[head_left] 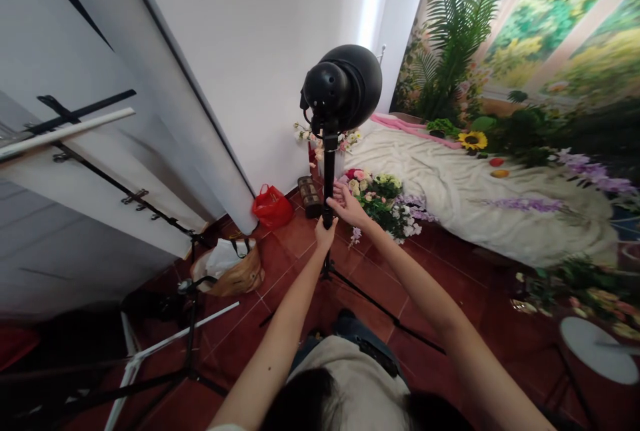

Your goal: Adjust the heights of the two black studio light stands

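A black studio lamp [345, 88] with a round hood tops a black upright stand [329, 168] in the middle of the head view. My left hand [325, 234] is wrapped round the stand's pole, low on the upper section. Just above it and to the right, my right hand [347, 206] touches the pole, its fingers curled beside it; what its fingertips grip is too small to make out. The stand's dark legs [367, 298] spread over the red tiled floor.
A red bag [273, 208], a tan bag [235, 271] and a brown box [310, 194] sit on the floor. Flowers [377, 198] and cream cloth [450, 198] lie to the right, beside a stool [597, 350]. Another stand [191, 331] is at left.
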`<state>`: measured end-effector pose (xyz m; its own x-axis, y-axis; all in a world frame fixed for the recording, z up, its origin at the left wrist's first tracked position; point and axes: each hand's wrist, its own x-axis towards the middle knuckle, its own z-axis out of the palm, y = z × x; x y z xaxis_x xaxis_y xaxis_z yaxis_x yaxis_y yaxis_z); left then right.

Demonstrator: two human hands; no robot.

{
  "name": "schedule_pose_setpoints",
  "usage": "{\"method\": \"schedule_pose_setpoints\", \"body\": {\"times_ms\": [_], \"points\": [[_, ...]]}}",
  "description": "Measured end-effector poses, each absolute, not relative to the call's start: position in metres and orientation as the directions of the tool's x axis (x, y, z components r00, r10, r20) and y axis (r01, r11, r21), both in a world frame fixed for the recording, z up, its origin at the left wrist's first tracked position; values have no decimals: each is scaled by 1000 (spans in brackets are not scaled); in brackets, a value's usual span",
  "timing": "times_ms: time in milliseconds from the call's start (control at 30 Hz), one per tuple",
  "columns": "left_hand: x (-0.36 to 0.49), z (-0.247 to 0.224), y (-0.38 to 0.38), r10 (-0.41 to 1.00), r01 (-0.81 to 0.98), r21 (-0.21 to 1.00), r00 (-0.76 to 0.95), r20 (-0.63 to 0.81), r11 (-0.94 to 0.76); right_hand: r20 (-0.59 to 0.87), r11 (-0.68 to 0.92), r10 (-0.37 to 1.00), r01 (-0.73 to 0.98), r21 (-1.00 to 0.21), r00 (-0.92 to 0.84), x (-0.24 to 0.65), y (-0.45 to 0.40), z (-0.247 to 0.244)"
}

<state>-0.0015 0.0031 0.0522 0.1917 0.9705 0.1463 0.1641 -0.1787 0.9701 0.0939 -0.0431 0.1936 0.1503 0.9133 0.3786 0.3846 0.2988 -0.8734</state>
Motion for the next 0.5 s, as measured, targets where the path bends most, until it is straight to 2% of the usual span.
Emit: {"method": "schedule_pose_setpoints", "body": {"times_ms": [133, 300, 400, 500], "points": [[-6, 49, 3, 953, 183, 961, 258, 157, -208, 365, 269, 925, 499, -824, 105, 78, -47, 164], [-14, 52, 0, 940, 225, 951, 315, 135, -212, 286, 41, 922, 667, -744, 262, 64, -45, 134], [-17, 53, -3, 942, 225, 951, 306, 137, -211, 283, -65, 883, 694, -717, 375, 56, -41, 136], [-17, 52, -3, 933, 208, 952, 327, 148, -224, 298, -97, 852, 689, -719, 430, 51, -40, 142]]}}
